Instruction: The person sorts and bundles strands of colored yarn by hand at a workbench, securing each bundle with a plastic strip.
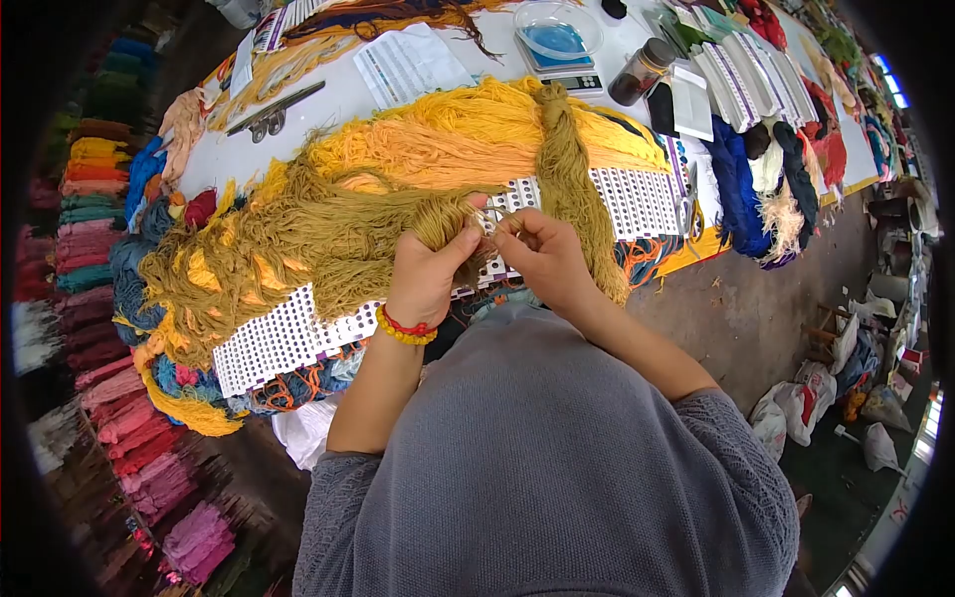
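Observation:
My left hand, with a red and yellow band at its wrist, is closed around the gathered end of an olive-green yarn hank. The hank's loose strands spread leftward across the table. Close beside it, my right hand pinches thin strands at the same gathered end; its fingertips partly hide them. A second olive hank, narrow and bunched at the top, hangs just beyond my right hand. Under both hanks lie orange-yellow yarn and white cards with rows of dark dots.
A digital scale bearing a clear bowl stands at the back, near a dark jar. Printed paper and a metal clip lie back left. Blue yarn hangs over the right edge; coloured yarn stacks line the left.

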Demonstrator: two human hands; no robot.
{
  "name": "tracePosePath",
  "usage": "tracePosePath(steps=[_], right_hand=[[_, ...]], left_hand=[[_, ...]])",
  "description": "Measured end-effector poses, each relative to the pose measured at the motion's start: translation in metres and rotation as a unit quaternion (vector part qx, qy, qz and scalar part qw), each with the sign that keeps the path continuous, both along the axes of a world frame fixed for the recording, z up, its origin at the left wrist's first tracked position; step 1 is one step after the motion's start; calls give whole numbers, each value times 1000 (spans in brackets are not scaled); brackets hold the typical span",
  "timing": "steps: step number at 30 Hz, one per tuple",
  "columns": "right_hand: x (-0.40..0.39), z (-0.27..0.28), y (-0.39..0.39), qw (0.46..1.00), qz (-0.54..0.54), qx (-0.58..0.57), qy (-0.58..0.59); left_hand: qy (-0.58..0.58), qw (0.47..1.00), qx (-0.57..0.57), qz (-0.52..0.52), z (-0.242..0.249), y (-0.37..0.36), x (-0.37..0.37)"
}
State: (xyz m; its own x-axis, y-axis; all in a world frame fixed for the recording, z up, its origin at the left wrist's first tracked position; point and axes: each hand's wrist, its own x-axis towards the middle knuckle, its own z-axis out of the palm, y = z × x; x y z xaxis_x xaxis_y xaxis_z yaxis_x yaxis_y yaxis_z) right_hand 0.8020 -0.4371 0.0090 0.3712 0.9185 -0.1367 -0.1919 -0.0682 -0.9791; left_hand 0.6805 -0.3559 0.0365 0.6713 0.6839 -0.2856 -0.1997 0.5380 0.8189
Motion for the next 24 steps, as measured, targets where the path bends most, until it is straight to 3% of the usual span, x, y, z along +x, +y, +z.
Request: tracePosePath(steps=[4,5,6,7,10,11,13,14,16,19,21,24], right_hand=[[9,16,-1,989,14,-97,114],[13,17,-1,946,56,-65,314],[17,16,-1,861,95,-30,499],[17,15,-2,801,136,42,581],[19,24,-2,773,141,80,613],[20,23,-1,774,141,81,613],[21,22,4,920,149,41,360],[18,24,5,920,150,41,360],[5,32,8,992,23,-58,114],[-2,18,8,993,47,-62,91],[-2,19,8,992,56,-78,81],[-2,18,8,992,69,-75,71]], left_hand=[[2,999,-48,-17,1,5,-5],[-26,997,-62,-38,0,6,-6],[-54,994,-77,-59,-2,7,-7],[-54,994,-77,-59,-3,7,-7],[-111,987,-67,-96,-6,8,-7],[-93,990,-78,-77,-7,7,-6],[-75,992,-88,-57,-5,4,-5],[-41,995,-75,-58,0,3,-4],[-6,996,-62,-59,6,0,-2],[16,998,-40,-53,4,0,-1],[-15,994,-27,-100,-6,2,-5],[0,997,-25,-71,5,-2,-1]])
